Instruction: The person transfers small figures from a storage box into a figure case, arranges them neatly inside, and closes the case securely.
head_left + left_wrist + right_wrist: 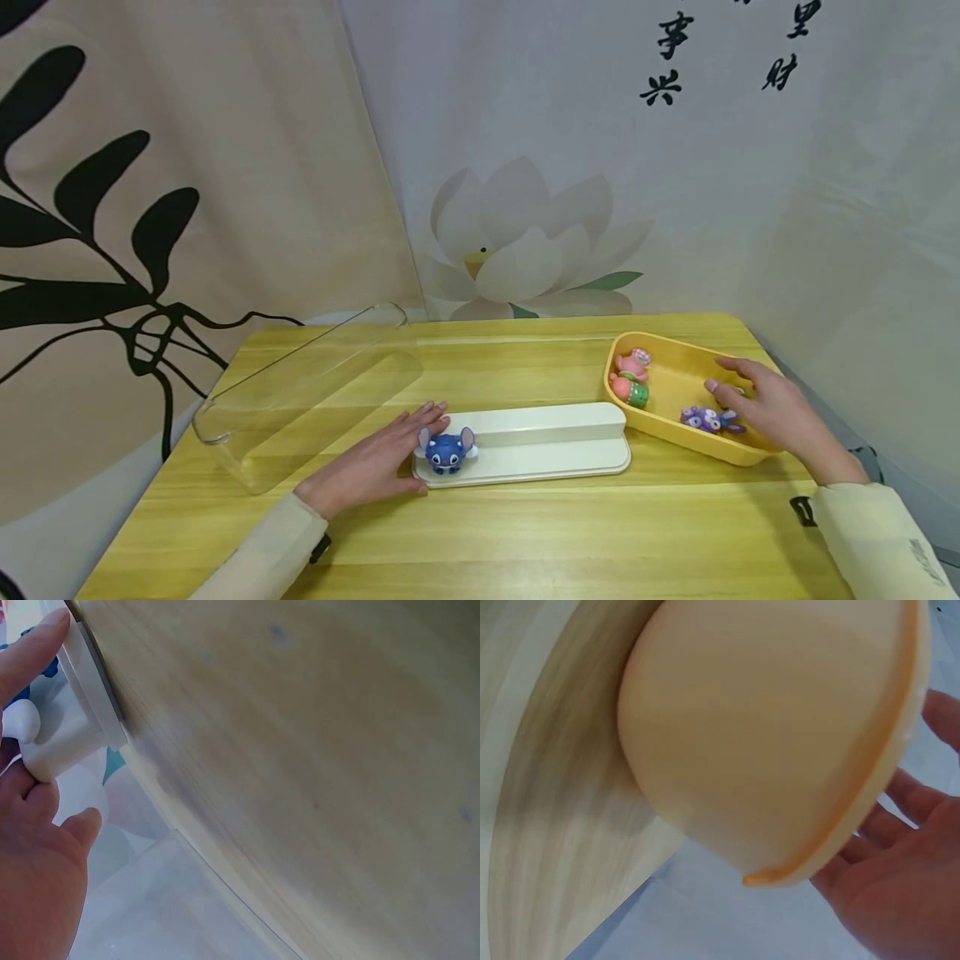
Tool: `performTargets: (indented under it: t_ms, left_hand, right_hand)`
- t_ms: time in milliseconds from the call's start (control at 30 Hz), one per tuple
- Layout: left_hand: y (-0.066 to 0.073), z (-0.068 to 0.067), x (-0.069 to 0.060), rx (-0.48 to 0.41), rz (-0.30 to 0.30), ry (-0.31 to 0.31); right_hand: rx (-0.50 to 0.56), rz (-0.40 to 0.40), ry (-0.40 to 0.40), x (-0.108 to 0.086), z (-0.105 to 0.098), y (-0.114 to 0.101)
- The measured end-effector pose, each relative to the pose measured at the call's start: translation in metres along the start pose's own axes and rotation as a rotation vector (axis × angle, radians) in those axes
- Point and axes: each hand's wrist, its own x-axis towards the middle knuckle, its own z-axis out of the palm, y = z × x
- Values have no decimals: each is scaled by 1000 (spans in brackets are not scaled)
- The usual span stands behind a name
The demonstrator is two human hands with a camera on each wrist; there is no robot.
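A white, stepped display base (540, 462) lies on the table, with a blue big-eared figurine (447, 454) standing at its left end. My left hand (375, 462) touches that end, its fingers toward the back and the thumb by the front edge. At the right is a yellow tray (682, 350). Inside it are a pink figurine (633, 364), a pink-and-green one (630, 390) and a purple one (708, 419). My right hand (776, 408) reaches over the tray's right side, fingers loosely bent. Something small beside its thumb is mostly hidden.
A clear transparent cover (315, 400) lies at the table's back left. The wooden table (525, 533) meets printed curtains (525, 125) behind. In the right wrist view, the tray's outer wall (765, 735) fills the middle.
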Motion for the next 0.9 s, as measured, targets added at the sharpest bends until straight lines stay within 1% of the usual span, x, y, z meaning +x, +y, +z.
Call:
performTargets:
  t_ms: [300,500,600,900]
  left_hand:
    - [-1,1,-1,0,2,2]
    - [0,0,0,3,-2,-5]
    - [0,-1,0,0,-5,-4]
    - [0,-1,0,5,21,16]
  right_hand:
    - [-55,64,-44,8,2,10]
    - [-89,75,-63,16,7,15]
    - [-99,69,-64,20,11,15]
    - [-108,85,-73,27,21,9]
